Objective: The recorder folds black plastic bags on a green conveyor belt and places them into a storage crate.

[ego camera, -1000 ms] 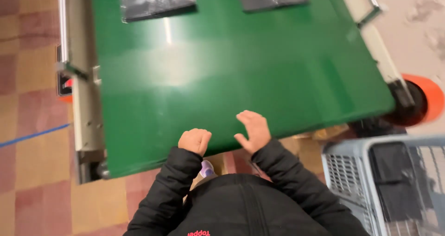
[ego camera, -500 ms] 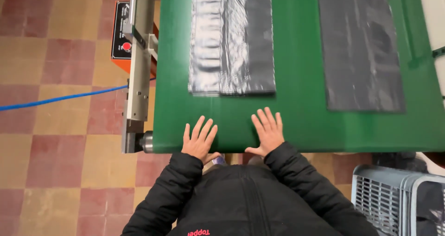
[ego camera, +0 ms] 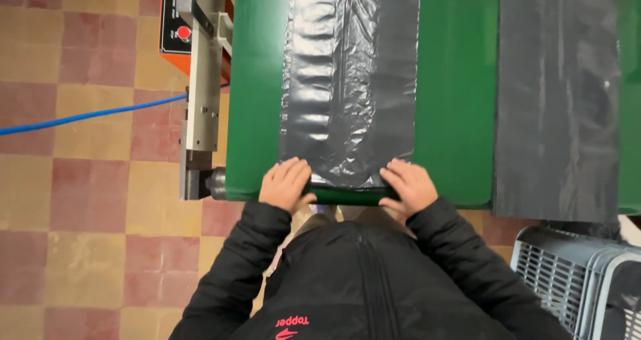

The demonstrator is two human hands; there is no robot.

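the left hand [ego camera: 286,184] and the right hand [ego camera: 407,188] rest at the near end of the green conveyor belt [ego camera: 454,113], fingers curled together on the two bottom corners of a shiny black plastic bag [ego camera: 347,80] lying flat on it. a second, matt black bag [ego camera: 557,100] lies beside, overhanging the edge above a grey plastic crate [ego camera: 574,280].

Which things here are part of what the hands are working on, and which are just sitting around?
In use: left hand, right hand, near black plastic sheet, green belt.

Idle: second black sheet, grey crate, blue cable, orange control box.
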